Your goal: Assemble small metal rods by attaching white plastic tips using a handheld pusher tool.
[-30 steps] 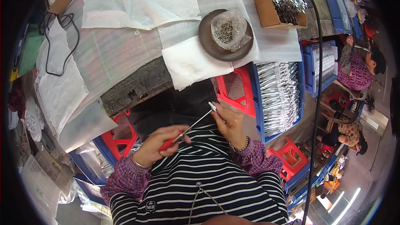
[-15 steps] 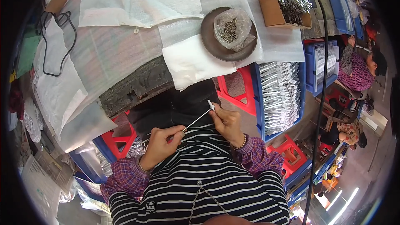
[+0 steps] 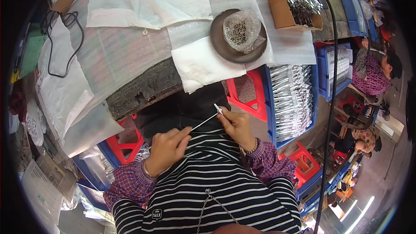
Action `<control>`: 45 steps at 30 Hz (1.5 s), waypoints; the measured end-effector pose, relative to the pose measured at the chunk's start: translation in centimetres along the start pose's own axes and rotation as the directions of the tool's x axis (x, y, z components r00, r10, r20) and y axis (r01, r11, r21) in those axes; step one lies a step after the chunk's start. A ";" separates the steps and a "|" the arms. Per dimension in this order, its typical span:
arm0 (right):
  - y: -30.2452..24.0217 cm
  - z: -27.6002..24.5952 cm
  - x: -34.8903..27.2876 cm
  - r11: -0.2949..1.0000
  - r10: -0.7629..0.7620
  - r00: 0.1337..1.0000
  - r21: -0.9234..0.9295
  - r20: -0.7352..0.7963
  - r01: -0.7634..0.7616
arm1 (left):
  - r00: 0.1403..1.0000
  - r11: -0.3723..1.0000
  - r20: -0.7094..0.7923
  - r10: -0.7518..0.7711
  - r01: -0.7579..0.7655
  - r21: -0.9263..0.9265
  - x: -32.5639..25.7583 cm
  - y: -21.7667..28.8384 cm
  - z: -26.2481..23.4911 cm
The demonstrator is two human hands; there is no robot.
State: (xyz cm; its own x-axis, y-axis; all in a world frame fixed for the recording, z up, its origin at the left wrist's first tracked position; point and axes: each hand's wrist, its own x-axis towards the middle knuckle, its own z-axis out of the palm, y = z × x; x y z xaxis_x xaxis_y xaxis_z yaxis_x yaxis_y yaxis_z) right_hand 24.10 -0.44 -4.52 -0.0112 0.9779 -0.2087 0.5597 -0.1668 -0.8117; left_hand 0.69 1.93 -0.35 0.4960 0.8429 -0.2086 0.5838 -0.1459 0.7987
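A thin metal rod [image 3: 204, 122] slants between my two hands, above my lap. Its lower left end is pinched in the fingers of my left hand [image 3: 167, 149], whose knuckles face up. My right hand [image 3: 236, 126] grips the upper right end, where a small white plastic piece [image 3: 218, 108] sticks out past the thumb and finger. The exact joint between rod and white piece is too small to make out. Beyond my hands, a clear plastic bag [image 3: 255, 17] with many small metal parts lies in a round brown dish [image 3: 216, 47] on the table.
A blue crate [image 3: 269, 104] packed with similar rods stands at my right, beside a red stool [image 3: 245, 93]. A cardboard box [image 3: 273, 0] of rods sits at the far right. White sheets [image 3: 147, 0] cover the table [image 3: 138, 52]. A black cable [image 3: 333, 82] hangs at right; people sit beyond.
My left hand has rolled over on the rod, so its knuckles now face upward. The rod has shifted very slightly up; my right hand keeps its grip.
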 end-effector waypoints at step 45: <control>-1.0 2.3 0.7 0.996 0.027 0.999 -0.083 -0.035 -0.029 | 0.604 0.277 0.679 -0.417 0.796 -0.538 2.8 -0.8 -2.7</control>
State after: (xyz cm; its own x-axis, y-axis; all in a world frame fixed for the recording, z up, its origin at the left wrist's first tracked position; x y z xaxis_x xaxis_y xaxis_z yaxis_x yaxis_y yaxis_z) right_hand 21.64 0.17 -5.08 0.0324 0.9769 -0.2113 0.6267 -0.1845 -0.7571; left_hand -0.15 5.79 -0.02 0.4925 0.2181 -0.8426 0.2109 0.9094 0.3586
